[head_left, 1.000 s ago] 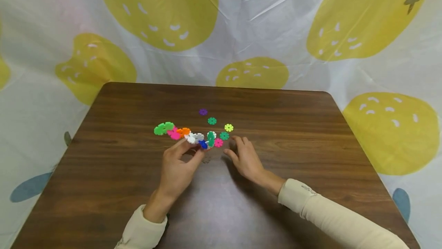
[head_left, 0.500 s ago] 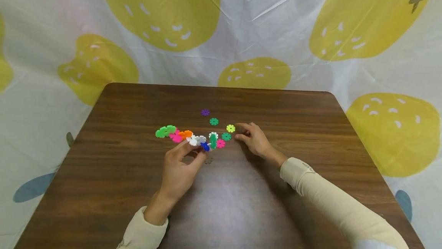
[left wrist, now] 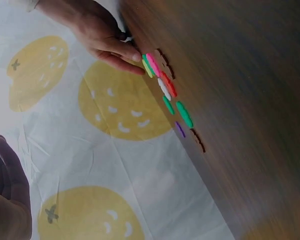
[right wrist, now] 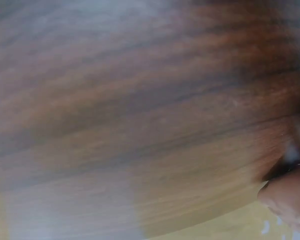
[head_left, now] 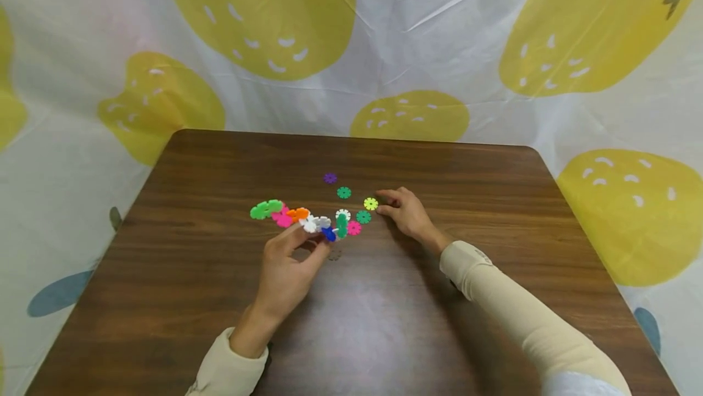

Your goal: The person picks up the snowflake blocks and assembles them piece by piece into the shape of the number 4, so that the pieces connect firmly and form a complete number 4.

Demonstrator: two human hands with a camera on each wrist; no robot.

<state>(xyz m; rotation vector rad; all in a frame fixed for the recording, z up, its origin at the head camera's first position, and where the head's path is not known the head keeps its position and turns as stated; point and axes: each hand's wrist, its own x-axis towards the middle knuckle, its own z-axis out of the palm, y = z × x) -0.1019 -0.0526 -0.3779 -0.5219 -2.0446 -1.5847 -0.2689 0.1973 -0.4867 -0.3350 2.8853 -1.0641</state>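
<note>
My left hand (head_left: 288, 268) pinches a chain of joined snowflake discs above the table. Along the chain run light green discs (head_left: 266, 209), a pink disc (head_left: 282, 218), an orange disc (head_left: 298, 215), white discs (head_left: 310, 224), a blue disc (head_left: 329, 234) and an upright green disc (head_left: 342, 225). To the right, my right hand (head_left: 409, 216) has its thumb and index finger apart at the right edge of a loose yellow disc (head_left: 370, 204); whether they touch it I cannot tell. In the left wrist view the same right hand (left wrist: 102, 37) reaches toward the loose discs.
Other loose discs lie on the brown wooden table (head_left: 219, 316): purple (head_left: 329, 178), green (head_left: 343, 193), another green (head_left: 364, 217), pink (head_left: 354, 227), white (head_left: 343, 213) and a brownish one (head_left: 335, 255). A lemon-patterned cloth (head_left: 296, 109) hangs behind the table.
My right hand has moved right and away from me, from near the pink and green discs to beside the yellow disc. My left hand keeps holding the chain in nearly the same place.
</note>
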